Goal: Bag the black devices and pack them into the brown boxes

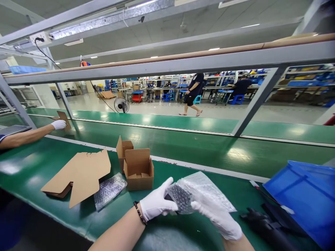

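My left hand (157,204) wears a white glove and grips a dark item half inside a clear bubble-wrap bag (199,190). My right hand (217,218), also gloved, holds the same bag from below and to the right. Both hands hover over the green bench (39,164). Just beyond them stands an open small cardboard box (138,170), with a second open box (123,150) behind it.
A stack of flat cardboard blanks (78,174) lies to the left, with another bubble-wrapped item (108,190) beside it. A blue bin (309,195) and dark parts (264,223) sit at right. A co-worker's gloved hand (59,124) reaches in at far left. A person walks across the floor behind.
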Motion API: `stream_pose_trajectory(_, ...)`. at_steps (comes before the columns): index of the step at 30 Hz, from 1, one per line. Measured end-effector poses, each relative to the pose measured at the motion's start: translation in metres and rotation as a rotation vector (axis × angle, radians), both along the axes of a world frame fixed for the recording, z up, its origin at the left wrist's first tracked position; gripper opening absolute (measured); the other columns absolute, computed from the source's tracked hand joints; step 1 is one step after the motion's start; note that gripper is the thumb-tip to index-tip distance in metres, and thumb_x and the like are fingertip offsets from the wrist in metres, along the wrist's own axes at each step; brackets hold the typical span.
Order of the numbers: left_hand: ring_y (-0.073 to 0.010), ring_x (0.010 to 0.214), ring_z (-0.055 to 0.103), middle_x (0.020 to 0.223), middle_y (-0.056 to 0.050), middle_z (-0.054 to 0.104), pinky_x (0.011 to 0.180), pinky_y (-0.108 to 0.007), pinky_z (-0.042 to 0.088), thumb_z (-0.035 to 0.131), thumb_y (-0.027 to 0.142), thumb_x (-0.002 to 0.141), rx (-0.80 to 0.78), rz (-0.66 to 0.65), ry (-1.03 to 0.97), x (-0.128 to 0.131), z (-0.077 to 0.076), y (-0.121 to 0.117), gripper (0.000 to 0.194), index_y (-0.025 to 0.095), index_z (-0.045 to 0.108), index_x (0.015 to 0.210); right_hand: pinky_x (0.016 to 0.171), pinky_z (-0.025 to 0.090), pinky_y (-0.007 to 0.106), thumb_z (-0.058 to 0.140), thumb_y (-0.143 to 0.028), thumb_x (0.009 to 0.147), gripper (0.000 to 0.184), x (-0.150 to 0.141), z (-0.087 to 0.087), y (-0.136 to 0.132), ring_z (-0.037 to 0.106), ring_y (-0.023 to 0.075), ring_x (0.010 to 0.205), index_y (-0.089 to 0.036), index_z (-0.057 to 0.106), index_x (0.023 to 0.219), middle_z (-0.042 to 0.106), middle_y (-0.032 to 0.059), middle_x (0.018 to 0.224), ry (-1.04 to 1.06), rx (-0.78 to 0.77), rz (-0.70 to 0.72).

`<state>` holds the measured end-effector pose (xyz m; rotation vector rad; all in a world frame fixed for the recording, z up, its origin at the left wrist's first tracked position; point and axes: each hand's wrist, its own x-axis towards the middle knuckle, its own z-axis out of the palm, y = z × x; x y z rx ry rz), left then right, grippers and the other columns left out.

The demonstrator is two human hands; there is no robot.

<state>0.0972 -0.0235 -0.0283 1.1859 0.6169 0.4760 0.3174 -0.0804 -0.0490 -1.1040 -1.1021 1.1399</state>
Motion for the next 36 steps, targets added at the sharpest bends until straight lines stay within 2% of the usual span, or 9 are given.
stream_pose_trajectory(3,-0.0041,0.048,0.050,0.101,-0.005,0.065,0.041,-0.017,0.035,0.068,0.005,0.059,0.047,-0.034,-0.037,-0.006,0.009,0.000,0.100,0.023,0.028,0.149,0.104,0.043,0.054,0.079,-0.039,0.072,0.051,-0.023,0.009,0.005,0.060,0.0337,0.117,-0.023,0.068,0.119,0.067,0.0133,0.122,-0.005,-0.004,0.217)
stream_pose_trajectory(7,-0.0042,0.042,0.045,0.072,0.004,0.060,0.039,-0.017,0.034,0.066,0.009,0.060,0.127,0.066,0.020,-0.013,0.023,0.000,0.056,0.014,0.052,0.113,0.105,0.042,0.050,0.072,-0.047,0.079,0.052,-0.056,0.006,0.010,0.058,0.0316,0.119,-0.022,0.063,0.123,0.063,0.0125,0.129,0.094,0.071,0.261)
stream_pose_trajectory(12,-0.0082,0.039,0.048,0.063,0.005,0.060,0.038,-0.020,0.034,0.069,0.022,0.065,0.256,0.196,0.285,-0.022,0.019,0.004,0.026,0.018,0.051,0.083,0.075,0.056,0.043,0.061,-0.050,0.087,0.044,-0.084,0.000,0.009,0.069,0.0257,0.081,-0.024,0.059,0.122,0.070,0.0085,0.112,0.148,-0.035,0.258)
stream_pose_trajectory(15,-0.0091,0.050,0.050,0.064,0.005,0.058,0.044,-0.020,0.036,0.074,0.026,0.062,0.312,0.304,0.316,-0.028,0.013,0.008,0.026,0.017,0.052,0.072,0.064,0.055,0.038,0.062,-0.053,0.086,0.037,-0.090,-0.005,0.008,0.066,0.0227,0.065,-0.021,0.062,0.105,0.071,0.0035,0.079,0.105,-0.060,0.161)
stream_pose_trajectory(20,-0.0102,0.065,0.059,0.104,-0.002,0.063,0.052,-0.021,0.044,0.071,0.017,0.059,0.238,0.297,0.097,-0.033,0.006,0.013,0.059,0.022,0.053,0.115,0.065,0.053,0.037,0.065,-0.057,0.082,0.042,-0.090,-0.016,0.010,0.065,0.0214,0.065,-0.017,0.063,0.094,0.071,0.0066,0.078,0.123,-0.064,0.202)
stream_pose_trajectory(24,-0.0081,0.045,0.051,0.065,0.006,0.055,0.040,-0.018,0.030,0.064,0.027,0.068,0.251,0.420,0.052,-0.030,-0.007,0.013,0.020,0.020,0.048,0.077,0.065,0.054,0.036,0.077,-0.054,0.070,0.053,-0.097,-0.017,0.012,0.066,0.0235,0.073,-0.017,0.060,0.103,0.072,0.0070,0.085,0.135,-0.077,0.110)
stream_pose_trajectory(29,-0.0071,0.042,0.040,0.045,0.010,0.039,0.046,-0.020,0.029,0.062,0.030,0.073,0.355,0.598,0.108,-0.020,-0.028,0.011,0.034,0.022,0.033,0.058,0.059,0.052,0.032,0.069,-0.056,0.076,0.058,-0.112,-0.020,0.011,0.063,0.0191,0.058,-0.023,0.047,0.118,0.069,-0.0019,0.074,-0.024,-0.064,-0.311)
stream_pose_trajectory(33,-0.0094,0.050,0.041,0.050,0.007,0.042,0.052,-0.023,0.032,0.061,0.028,0.075,0.377,0.643,0.149,-0.010,-0.049,0.007,0.033,0.022,0.035,0.056,0.058,0.053,0.031,0.056,-0.060,0.085,0.036,-0.115,-0.029,0.007,0.063,0.0186,0.057,-0.024,0.050,0.083,0.066,0.0008,0.067,-0.162,0.004,-0.229)
stream_pose_trajectory(36,-0.0109,0.049,0.039,0.049,0.007,0.042,0.051,-0.024,0.030,0.059,0.028,0.076,0.340,0.598,0.179,-0.003,-0.061,0.001,0.030,0.023,0.036,0.057,0.055,0.051,0.029,0.042,-0.059,0.091,0.037,-0.112,-0.035,0.008,0.060,0.0168,0.051,-0.024,0.051,0.080,0.065,0.0001,0.064,-0.362,0.013,-0.132)
